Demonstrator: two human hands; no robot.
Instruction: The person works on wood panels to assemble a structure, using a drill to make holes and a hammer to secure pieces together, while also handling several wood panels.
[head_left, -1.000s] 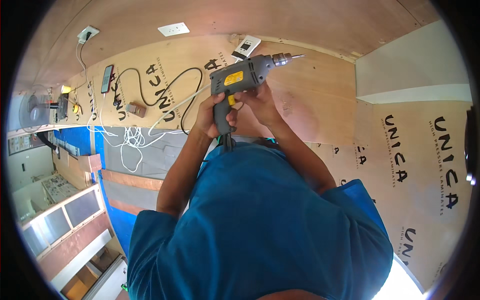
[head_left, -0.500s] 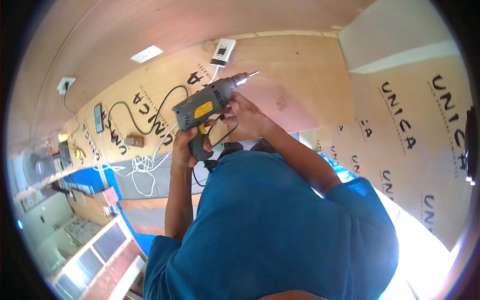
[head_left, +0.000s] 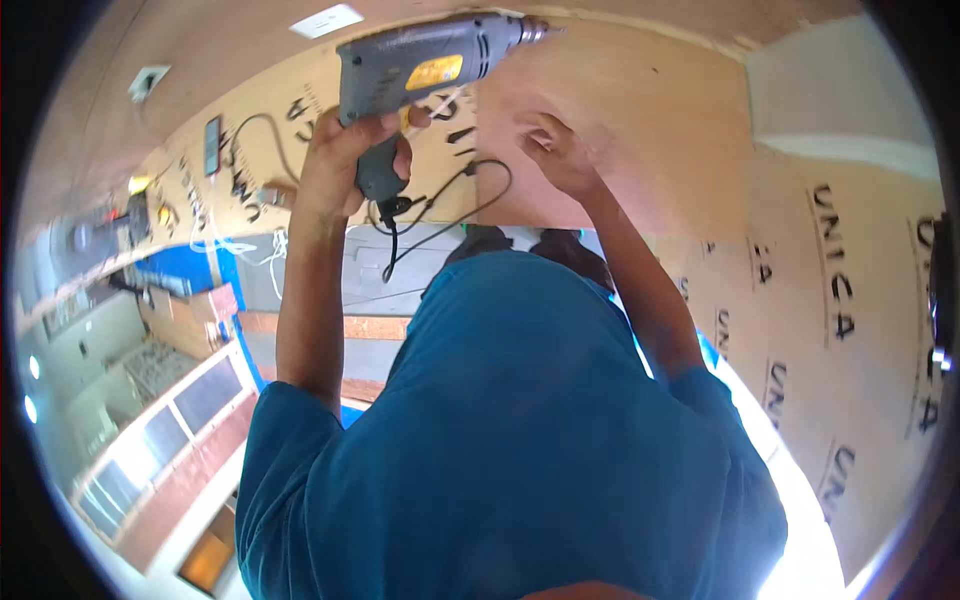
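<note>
My left hand (head_left: pixel 350 155) is closed around the grip of a grey corded drill (head_left: pixel 412 75) with a yellow label. A finger lies at its yellow trigger (head_left: pixel 406 117), and the chuck (head_left: pixel 527 31) with a thin bit points right, near the wall. The black cord (head_left: pixel 392 240) hangs from the base of the grip and loops to the right. Apart from the drill, my right hand (head_left: pixel 562 158) is raised over the plain wooden panel (head_left: pixel 640 110). Its fingers curl in toward the thumb, slightly blurred; whatever they may pinch is too small to make out.
Printed tan boards (head_left: pixel 800 260) line the right side. At the left are a phone (head_left: pixel 213 146) on a white cable, a small brown block (head_left: pixel 275 195) and a wall outlet (head_left: pixel 148 83). Another white plate (head_left: pixel 326 20) sits higher up. A fan (head_left: pixel 75 240) stands far left.
My left hand has lifted the drill up toward the wall. My right hand has come away from the drill's front and moved right. The view has shifted a little.
</note>
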